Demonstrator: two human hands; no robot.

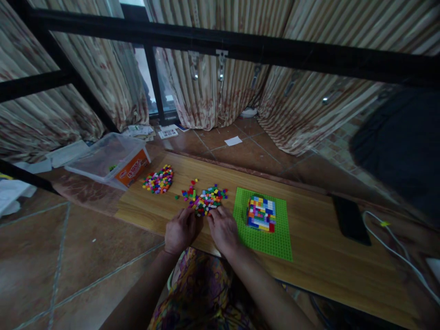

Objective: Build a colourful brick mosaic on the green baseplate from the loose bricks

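Note:
A loose pile of small coloured toy bricks (207, 197) lies on the wooden board in front of me. At its near left edge is my left hand (179, 230), its fingers curled together and touching the bricks. My right hand (222, 229) meets the near right edge, fingers bent and drawn together. Whatever either hand may pinch is too small and hidden to make out. Right of my right hand is a green baseplate (242, 233), bearing a block of multicoloured bricks (261, 213) stacked several layers high.
A second brick heap (159, 179) lies on the board's (319, 243) left part. Beyond it stands a clear plastic box (99, 158) with an orange label. A black phone (350, 220) and a white cable (395, 247) are at the right. Curtains (213, 91) hang behind a dark bar.

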